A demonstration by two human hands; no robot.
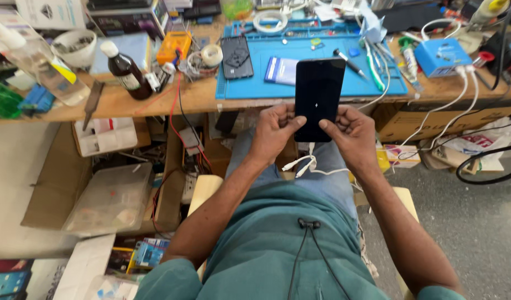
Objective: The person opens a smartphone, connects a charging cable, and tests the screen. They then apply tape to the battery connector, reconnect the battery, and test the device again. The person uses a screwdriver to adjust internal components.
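Both hands hold a black smartphone (318,99) upright above the lap — left hand (273,132) on its left edge, right hand (352,133) on its right edge, thumbs resting on the dark screen. A white cable (308,163) hangs from its lower end. Behind, the wooden worktop (155,100) carries a blue mat (372,78), a brown bottle (126,69) and an orange multimeter (174,46).

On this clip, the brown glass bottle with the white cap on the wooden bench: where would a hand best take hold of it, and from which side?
Grip the brown glass bottle with the white cap around its round body, below the neck, probably from the bench's front edge. It stands upright, so the sides are exposed; the orange multimeter and clutter crowd its right, and the clear plastic bottle lies to its left.
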